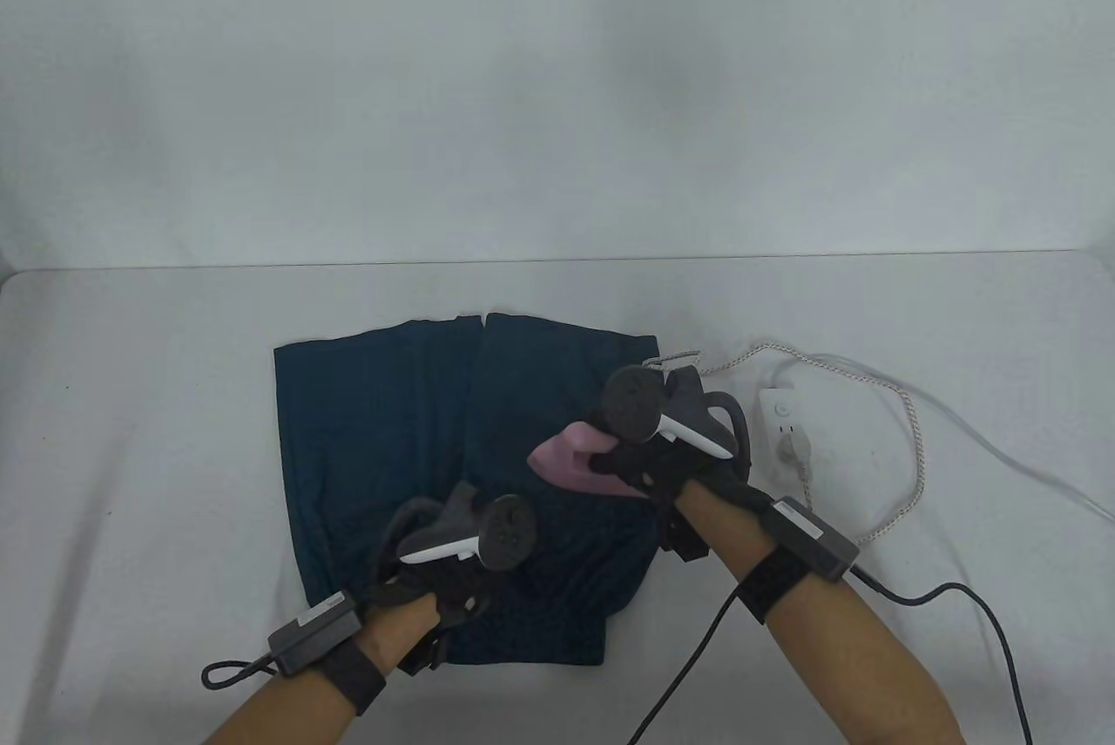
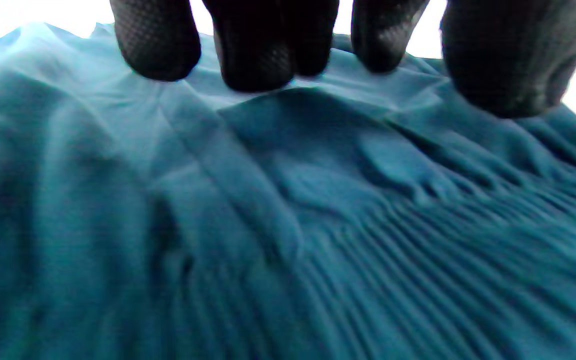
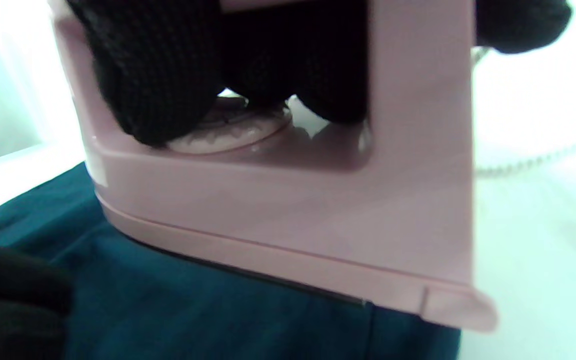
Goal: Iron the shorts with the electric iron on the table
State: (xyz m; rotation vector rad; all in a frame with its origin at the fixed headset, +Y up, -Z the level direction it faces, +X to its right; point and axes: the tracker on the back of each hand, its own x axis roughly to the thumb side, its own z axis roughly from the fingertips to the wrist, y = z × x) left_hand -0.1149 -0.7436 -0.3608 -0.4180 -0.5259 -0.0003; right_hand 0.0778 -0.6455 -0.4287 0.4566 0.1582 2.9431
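From above, my shorts (image 1: 453, 466) lie spread flat on the tabletop (image 1: 131, 431), a little left of centre in the lower half of the frame, so the iron has an even surface to run over. My right hand (image 1: 671, 466) grips the handle of the pink iron (image 1: 566, 457), which sits on the right side of the cloth with its nose pointing to the upper left. My left hand (image 1: 435, 597) rests on the fabric near the bottom edge of the shorts, I judge to keep them from sliding under the iron. A power strip (image 1: 784, 431) sits at the right, near the iron, with the cord (image 1: 906, 449) looping beside it.

In the left wrist view, my fingertips (image 2: 253, 65) come in from the top and press on the teal cloth, straight rather than pinching; a ribbed band, probably the waistband, fills the lower right.

In the right wrist view, my fingers (image 3: 158, 75) are curled through the iron's handle opening at the upper middle, above a dial. The soleplate seems tilted, its right end slightly raised off the cloth, though I cannot tell for certain.
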